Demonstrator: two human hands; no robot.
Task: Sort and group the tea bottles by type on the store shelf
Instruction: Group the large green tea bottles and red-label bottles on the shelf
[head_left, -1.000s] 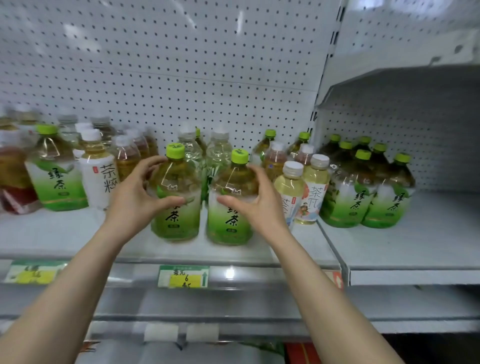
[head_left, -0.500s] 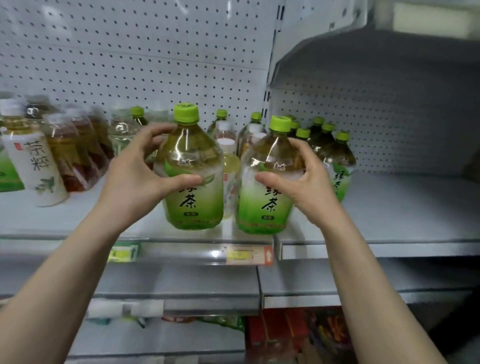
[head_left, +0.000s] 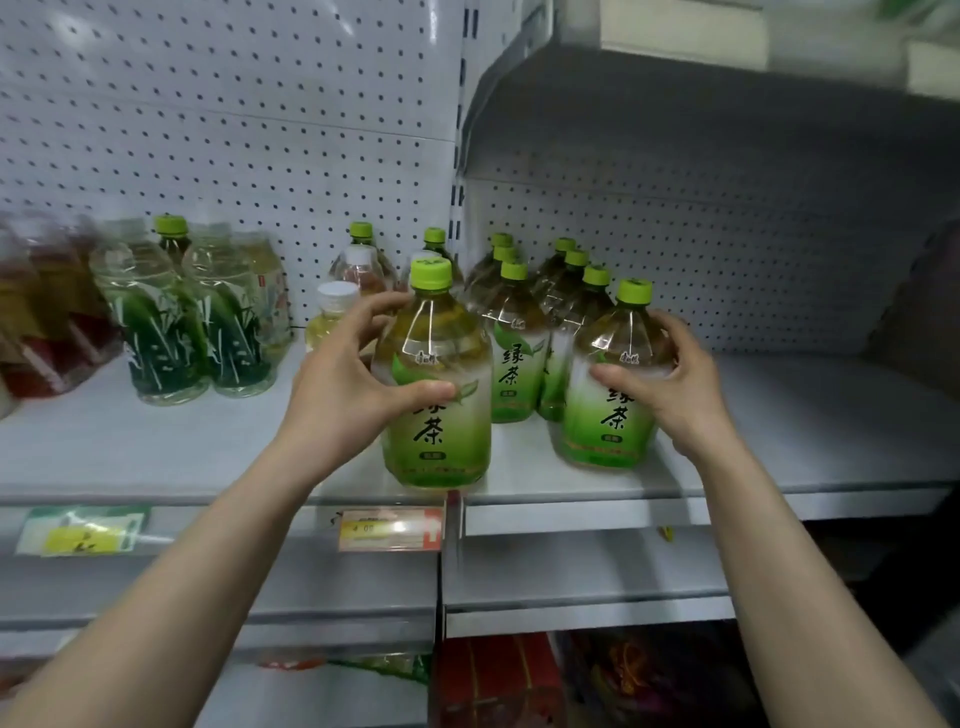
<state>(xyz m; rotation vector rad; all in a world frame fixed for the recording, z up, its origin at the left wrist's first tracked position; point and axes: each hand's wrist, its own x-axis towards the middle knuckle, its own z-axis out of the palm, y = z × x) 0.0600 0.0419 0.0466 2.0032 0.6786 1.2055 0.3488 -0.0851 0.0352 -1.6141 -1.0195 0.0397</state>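
At the left of the frame stand blurred reddish bottles (head_left: 47, 332) and clear leaf-label bottles (head_left: 156, 332), types to keep apart from the green tea. At lower centre the left hand (head_left: 343, 384) grips the near green tea bottle (head_left: 439, 395), thumb across the front and fingers spread wide round the back of the shoulder. The bottle is at the front lip of the shelf (head_left: 805, 431), though I cannot tell if its base rests there. Behind it is the green-capped group (head_left: 517, 353). To the right, the second green tea bottle (head_left: 613, 384) is just in front of that group, the right hand (head_left: 670, 384) wrapped round its upper body, thumb in front. Both look full, so probably heavy, with smooth, slightly yielding walls. The broad shoulder above the label seems the surest hold.
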